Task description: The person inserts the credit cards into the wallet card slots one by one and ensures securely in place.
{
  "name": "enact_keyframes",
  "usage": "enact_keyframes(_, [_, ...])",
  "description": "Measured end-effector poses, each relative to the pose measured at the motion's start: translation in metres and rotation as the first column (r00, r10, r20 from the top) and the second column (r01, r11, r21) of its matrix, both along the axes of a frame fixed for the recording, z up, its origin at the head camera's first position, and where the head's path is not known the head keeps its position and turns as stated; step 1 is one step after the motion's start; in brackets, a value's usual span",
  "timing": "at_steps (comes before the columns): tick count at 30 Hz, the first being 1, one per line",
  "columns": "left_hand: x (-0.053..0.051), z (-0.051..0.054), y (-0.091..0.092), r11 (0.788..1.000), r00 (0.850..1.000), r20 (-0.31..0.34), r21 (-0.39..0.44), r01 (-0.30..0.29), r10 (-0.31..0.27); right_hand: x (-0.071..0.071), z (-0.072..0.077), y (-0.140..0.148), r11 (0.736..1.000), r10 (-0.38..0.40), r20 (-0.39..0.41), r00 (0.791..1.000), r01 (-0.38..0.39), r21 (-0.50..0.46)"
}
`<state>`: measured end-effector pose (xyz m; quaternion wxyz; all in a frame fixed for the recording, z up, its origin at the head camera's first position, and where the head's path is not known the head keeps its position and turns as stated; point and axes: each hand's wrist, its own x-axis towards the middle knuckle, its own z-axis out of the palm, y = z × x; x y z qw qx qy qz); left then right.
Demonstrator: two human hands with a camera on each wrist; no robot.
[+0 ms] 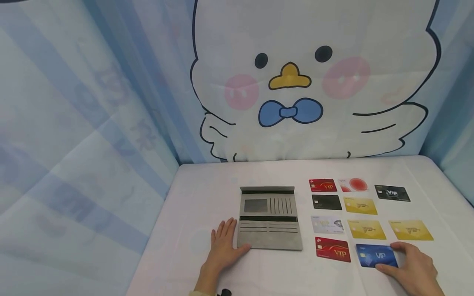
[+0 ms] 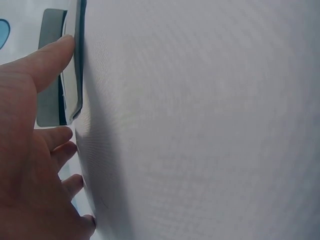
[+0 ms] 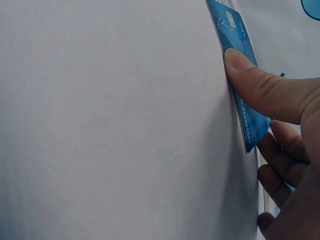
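Note:
A grey card wallet (image 1: 269, 238) lies unfolded on the white table, with card slots and a clear window in its upper half. My left hand (image 1: 224, 246) rests flat beside its lower left corner, fingers straight, the thumb touching the wallet's edge; the left wrist view shows this thumb (image 2: 55, 57) against the edge too. At the right, my right hand (image 1: 416, 265) pinches a blue VIP card (image 1: 375, 255) between thumb and forefinger at its right end. In the right wrist view the thumb lies on the face of the blue card (image 3: 232, 30).
Several other cards lie in loose rows right of the wallet: red VIP cards (image 1: 332, 249), gold cards (image 1: 366, 229), a black card (image 1: 326, 202), a dark Vip card (image 1: 392, 193), a silver card (image 1: 327, 225) and a white card with red circles (image 1: 353, 185). A printed curtain (image 1: 296, 139) hangs behind.

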<state>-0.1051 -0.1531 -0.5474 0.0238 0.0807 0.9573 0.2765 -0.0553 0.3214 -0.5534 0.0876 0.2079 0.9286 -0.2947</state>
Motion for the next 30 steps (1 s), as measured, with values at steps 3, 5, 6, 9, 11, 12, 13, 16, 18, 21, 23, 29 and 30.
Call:
enact_keyframes(3, [0.0002, -0.0012, -0.0006, 1.0, 1.0, 0.002, -0.006, 0.001, -0.001, 0.0003, -0.0007, -0.0015, 1.0, -0.007, -0.014, 1.0, 0.007, 0.004])
enact_keyframes(5, [0.0002, -0.0018, -0.0011, 1.0, 1.0, 0.004, -0.008, 0.001, -0.001, 0.0002, -0.0012, -0.002, 1.0, 0.003, -0.024, 1.0, -0.003, 0.009])
enact_keyframes(6, [0.0, -0.0019, -0.0012, 1.0, 1.0, 0.003, -0.007, 0.002, -0.001, 0.0, -0.0014, -0.0023, 1.0, 0.008, -0.032, 0.999, -0.008, 0.009])
enact_keyframes(9, [-0.0006, -0.0025, -0.0016, 1.0, 1.0, 0.006, -0.013, 0.002, -0.002, 0.0001, -0.0017, -0.0025, 1.0, 0.026, -0.055, 0.998, -0.025, 0.01])
enact_keyframes(11, [-0.0014, -0.0035, -0.0018, 1.0, 1.0, 0.008, -0.017, 0.003, -0.003, 0.0004, -0.0012, -0.0017, 0.999, 0.049, -0.07, 0.996, -0.048, 0.009])
enact_keyframes(12, [-0.0017, -0.004, -0.0019, 1.0, 1.0, 0.007, -0.019, 0.004, -0.004, 0.0006, -0.0008, -0.0012, 0.998, 0.063, -0.075, 0.995, -0.062, 0.009])
enact_keyframes(13, [-0.0022, -0.0046, -0.002, 1.0, 1.0, 0.01, -0.023, 0.004, -0.004, 0.0008, -0.0003, -0.0005, 0.997, 0.079, -0.076, 0.994, -0.079, 0.012])
enact_keyframes(16, [-0.0031, -0.0058, -0.0023, 0.999, 1.0, 0.014, -0.032, 0.003, -0.003, 0.0014, 0.0013, 0.0016, 0.99, 0.14, -0.071, 0.988, -0.138, 0.023])
enact_keyframes(18, [-0.003, -0.0058, -0.0024, 1.0, 1.0, 0.012, -0.03, 0.007, -0.006, 0.0016, 0.0023, 0.0016, 0.986, 0.163, -0.064, 0.984, -0.162, 0.029])
enact_keyframes(21, [-0.0026, -0.0058, -0.0023, 1.0, 1.0, 0.013, -0.03, 0.008, -0.007, 0.0014, 0.0031, 0.0001, 0.985, 0.172, -0.065, 0.983, -0.171, 0.017])
enact_keyframes(23, [-0.0023, -0.0056, -0.0022, 1.0, 1.0, 0.009, -0.029, 0.011, -0.011, 0.0008, 0.0033, -0.0021, 0.987, 0.158, -0.077, 0.984, -0.158, 0.001])
enact_keyframes(29, [-0.0016, -0.0062, -0.0017, 0.999, 1.0, 0.015, -0.037, 0.01, -0.009, -0.0016, 0.0042, -0.0062, 0.989, 0.133, -0.084, 0.988, -0.139, -0.06])
enact_keyframes(30, [-0.0013, -0.006, -0.0016, 0.999, 1.0, 0.018, -0.036, 0.01, -0.009, -0.0022, 0.0046, -0.006, 0.987, 0.133, -0.076, 0.988, -0.139, -0.079])
